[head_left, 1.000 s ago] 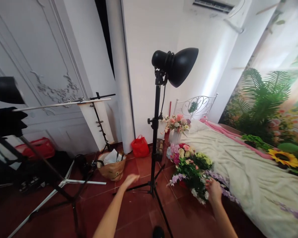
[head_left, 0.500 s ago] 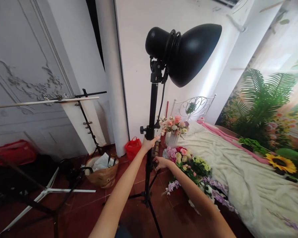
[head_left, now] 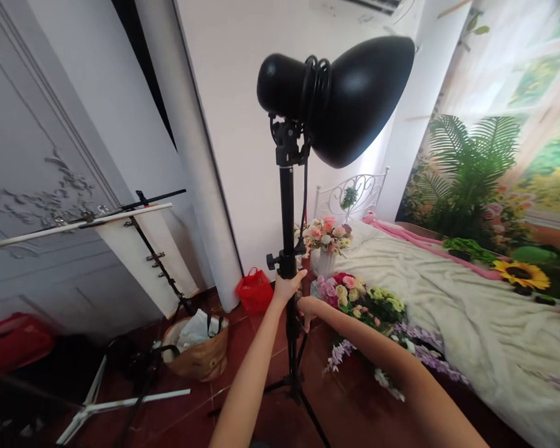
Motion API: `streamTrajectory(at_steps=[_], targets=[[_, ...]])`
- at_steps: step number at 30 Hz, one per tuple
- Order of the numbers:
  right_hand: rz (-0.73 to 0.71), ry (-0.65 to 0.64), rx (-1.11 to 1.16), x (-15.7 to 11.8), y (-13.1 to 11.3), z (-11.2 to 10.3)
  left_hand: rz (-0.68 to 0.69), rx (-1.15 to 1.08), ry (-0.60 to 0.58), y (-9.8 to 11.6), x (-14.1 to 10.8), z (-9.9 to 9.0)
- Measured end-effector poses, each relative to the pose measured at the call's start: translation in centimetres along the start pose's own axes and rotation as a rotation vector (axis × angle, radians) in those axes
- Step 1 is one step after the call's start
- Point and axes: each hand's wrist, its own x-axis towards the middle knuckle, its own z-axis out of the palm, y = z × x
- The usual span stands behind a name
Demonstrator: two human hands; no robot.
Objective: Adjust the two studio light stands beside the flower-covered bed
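A black studio lamp (head_left: 361, 102) with a wide bell-shaped shade tops a black light stand (head_left: 287, 211), its cord looped around the lamp's neck. Wrapped around the pole just below the upper collar and its knob (head_left: 271, 262) is my left hand (head_left: 287, 287), thumb out to the right. Lower down, my right hand (head_left: 309, 308) is closed at the pole's right side, fingers bent downward. The exact part under those fingers is hidden. The stand's legs are spread on the red tiled floor (head_left: 242, 348).
Right of the stand lie artificial flowers (head_left: 350, 292) and a bed with a cream blanket (head_left: 415, 274). To the left are a red bag (head_left: 256, 292), a woven basket (head_left: 205, 358), a white-legged stand (head_left: 140, 400) and a backdrop crossbar (head_left: 121, 213). A white wall stands behind.
My view has turned slightly to the right and tilted. Both hands remain at the stand; the right hand has rolled, with its fingers now pointing more downward.
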Motion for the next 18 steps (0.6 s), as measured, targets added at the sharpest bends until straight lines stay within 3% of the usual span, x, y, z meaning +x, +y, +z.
streamTrajectory(at_steps=[2,4,7,12,18], targets=[[-0.057,-0.091,-0.045,-0.2,0.4,0.2,0.01,-0.009,0.029,-0.3,0.0,0.1],[-0.112,-0.078,-0.067,-0.6,0.8,0.9,0.019,-0.018,0.033,-0.3,-0.1,0.2],[-0.13,0.045,-0.073,-1.6,0.9,3.0,0.039,-0.031,0.021,-0.2,-0.3,0.3],[0.106,0.307,0.061,-3.8,-0.4,7.3,0.028,0.006,0.052,-0.1,-0.4,0.7],[0.121,0.218,0.01,-4.0,-0.8,6.9,0.059,-0.035,0.084,-0.3,-0.6,1.3]])
